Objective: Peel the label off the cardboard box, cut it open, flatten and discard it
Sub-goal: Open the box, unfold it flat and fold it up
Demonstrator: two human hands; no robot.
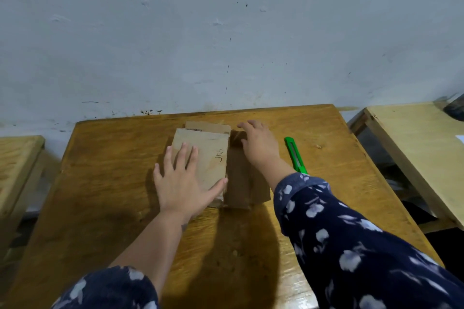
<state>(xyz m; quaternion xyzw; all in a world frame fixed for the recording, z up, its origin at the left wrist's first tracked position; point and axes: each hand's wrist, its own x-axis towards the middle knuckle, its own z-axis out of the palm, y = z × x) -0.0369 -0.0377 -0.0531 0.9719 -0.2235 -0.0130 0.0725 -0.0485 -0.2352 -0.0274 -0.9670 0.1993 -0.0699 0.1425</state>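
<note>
Desk point(100, 183) surface fills the lower middle of the frame, with a grey wall above it and paler desks at both side edges. At its centre the box point(208, 158) is seen already cut open and largely collapsed: a pale panel with handwriting lies on top, a darker panel is spread to its right, and a flap shows at the far end. No label can be made out on the visible faces, so peeling is judged done, though this cannot be confirmed. The left hand point(179, 180) is laid flat on the pale panel, fingers spread wide, pressing it down. The right hand point(258, 144) is reached over the darker panel with fingers loosely extended, nothing held. The green cutter point(295, 155) is set aside just right of it. Final flattening and discarding are judged to remain.
</note>
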